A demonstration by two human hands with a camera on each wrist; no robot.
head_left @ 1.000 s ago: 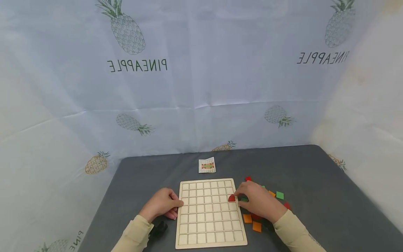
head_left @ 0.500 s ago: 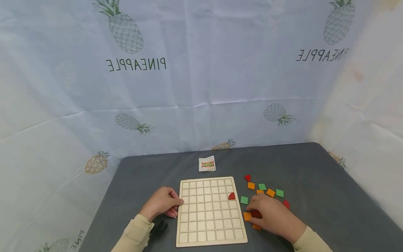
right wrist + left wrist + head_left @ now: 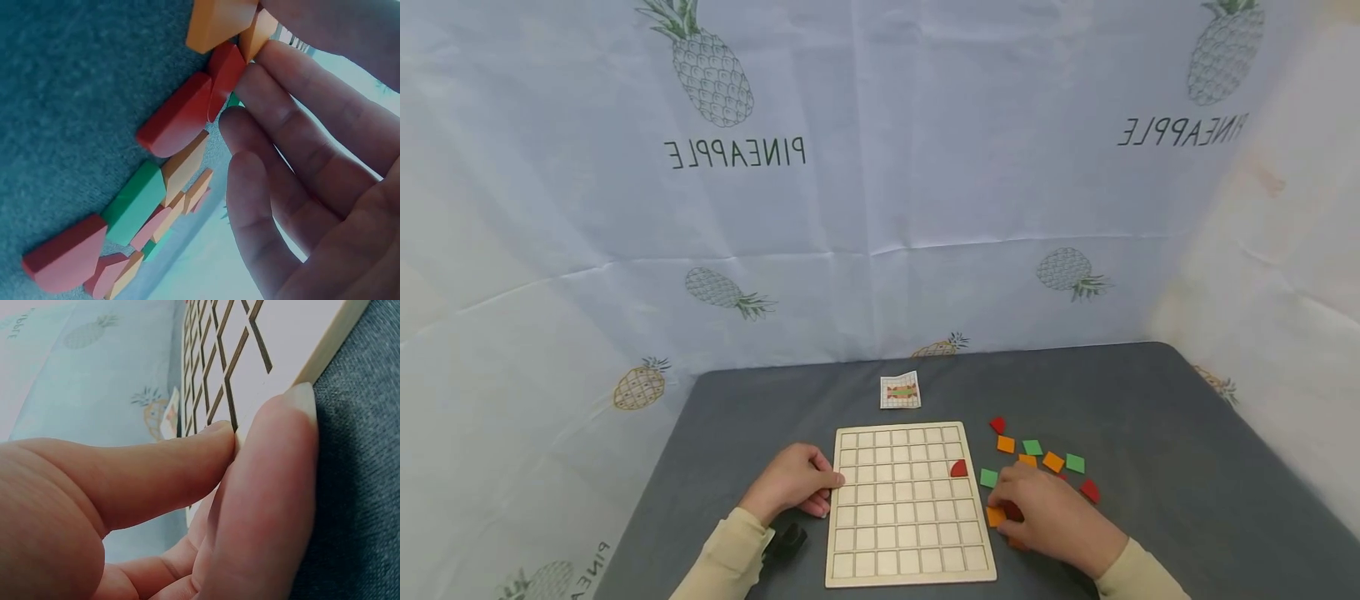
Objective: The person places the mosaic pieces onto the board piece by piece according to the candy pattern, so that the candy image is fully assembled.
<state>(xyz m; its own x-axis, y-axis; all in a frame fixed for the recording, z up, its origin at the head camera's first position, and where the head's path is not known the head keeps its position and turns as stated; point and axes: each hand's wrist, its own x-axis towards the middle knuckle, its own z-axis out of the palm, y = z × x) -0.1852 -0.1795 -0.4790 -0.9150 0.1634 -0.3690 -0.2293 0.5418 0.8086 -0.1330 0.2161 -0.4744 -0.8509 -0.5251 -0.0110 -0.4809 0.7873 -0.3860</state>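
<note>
Clock is centred on the board, head view, 12 = far side. Flat pale wooden board with a grooved square grid (image 3: 897, 515) is laid on a dark grey cloth-covered table (image 3: 760, 412). Its edge is pinched between 9 and 10 by the left hand (image 3: 793, 485): thumb laid on the top face, index finger set against the side. One red quarter-round tile (image 3: 958, 468) is seated in a cell at 2, end column.

Right hand (image 3: 1051, 512) is held low over the loose tiles at 3, fingers bent and side by side. Whether anything is pinched cannot be told; tips are partly hidden. By its fingertips: flat orange four-sided tile (image 3: 995, 517), thick red round-edged tile (image 3: 176, 115).

Other loose tiles are spread from about 2 to 3: red wedge (image 3: 997, 425) at 2, flat green four-sided tile (image 3: 988, 478) just beside the board, red rounded tile (image 3: 1090, 491) beyond the knuckles. Small white printed card (image 3: 900, 401) is placed at 12, apart from the board. Pineapple-print white cloth (image 3: 880, 183) is hung behind.
</note>
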